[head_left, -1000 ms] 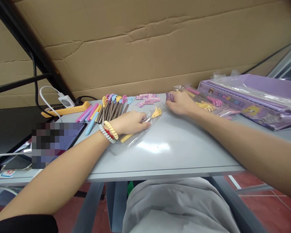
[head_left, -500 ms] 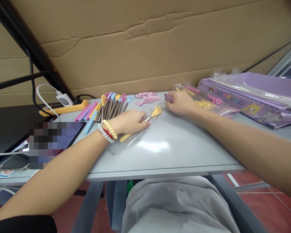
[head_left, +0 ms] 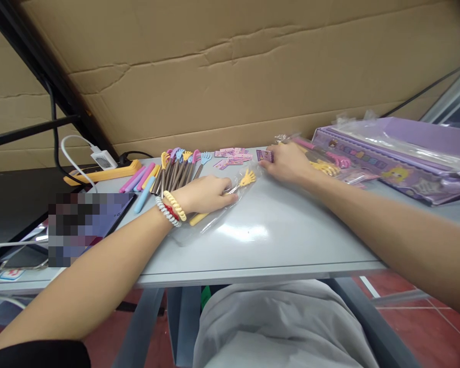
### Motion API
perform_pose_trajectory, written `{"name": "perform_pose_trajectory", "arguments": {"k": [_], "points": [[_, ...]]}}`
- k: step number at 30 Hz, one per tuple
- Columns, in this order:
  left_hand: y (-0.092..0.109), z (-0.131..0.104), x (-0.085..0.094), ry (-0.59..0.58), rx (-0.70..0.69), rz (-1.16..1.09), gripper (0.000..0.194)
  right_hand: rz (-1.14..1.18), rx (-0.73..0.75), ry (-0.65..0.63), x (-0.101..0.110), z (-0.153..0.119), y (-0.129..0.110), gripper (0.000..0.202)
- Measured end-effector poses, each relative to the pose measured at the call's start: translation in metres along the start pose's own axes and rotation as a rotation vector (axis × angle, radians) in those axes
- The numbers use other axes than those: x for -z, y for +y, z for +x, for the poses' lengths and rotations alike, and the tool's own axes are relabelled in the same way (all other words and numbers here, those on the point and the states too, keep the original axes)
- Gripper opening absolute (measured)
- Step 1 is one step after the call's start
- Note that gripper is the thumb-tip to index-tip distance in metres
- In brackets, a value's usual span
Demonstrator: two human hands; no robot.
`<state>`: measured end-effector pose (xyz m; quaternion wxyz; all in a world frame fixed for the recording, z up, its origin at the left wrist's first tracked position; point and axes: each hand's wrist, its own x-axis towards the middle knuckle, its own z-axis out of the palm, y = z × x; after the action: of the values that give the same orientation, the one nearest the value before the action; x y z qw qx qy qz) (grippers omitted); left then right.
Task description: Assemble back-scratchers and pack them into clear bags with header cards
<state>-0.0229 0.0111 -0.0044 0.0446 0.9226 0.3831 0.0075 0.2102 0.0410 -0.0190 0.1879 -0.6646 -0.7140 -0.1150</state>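
My left hand (head_left: 209, 194) is closed around a yellow back scratcher (head_left: 247, 178) inside a clear plastic bag (head_left: 214, 221), low over the grey table. The scratcher's hand-shaped head points to the right, and its yellow handle end shows below my palm. My right hand (head_left: 287, 161) pinches a small purple printed card (head_left: 264, 156) just right of the bag's end. Between the hands, farther back, lies a loose pile of similar pink-purple cards (head_left: 233, 155). Left of them are several back scratchers with coloured hand heads (head_left: 180, 166).
Several coloured handle tubes (head_left: 141, 179) lie at the left, near a yellow power strip (head_left: 128, 169) and a tablet (head_left: 115, 214). Bagged scratchers (head_left: 329, 166) rest beyond my right hand, beside a purple box (head_left: 398, 163). Cardboard (head_left: 230, 76) walls off the back.
The card in my right hand has shifted slightly left and turned so more of its printed face shows. My left hand stays on the bagged back scratcher.
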Motion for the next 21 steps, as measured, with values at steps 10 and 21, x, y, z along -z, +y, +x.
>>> {"name": "perform_pose_trajectory", "arguments": {"k": [10,21], "points": [[-0.0014,0.0003,-0.0006,0.013,-0.007,-0.019,0.040,0.022,0.023,-0.004,-0.0033,0.0032,0.0040,0.025],[-0.0011,0.0003,-0.0004,0.014,-0.002,-0.012,0.039,-0.011,-0.040,0.084,0.0034,0.0016,0.0017,0.012]]}}
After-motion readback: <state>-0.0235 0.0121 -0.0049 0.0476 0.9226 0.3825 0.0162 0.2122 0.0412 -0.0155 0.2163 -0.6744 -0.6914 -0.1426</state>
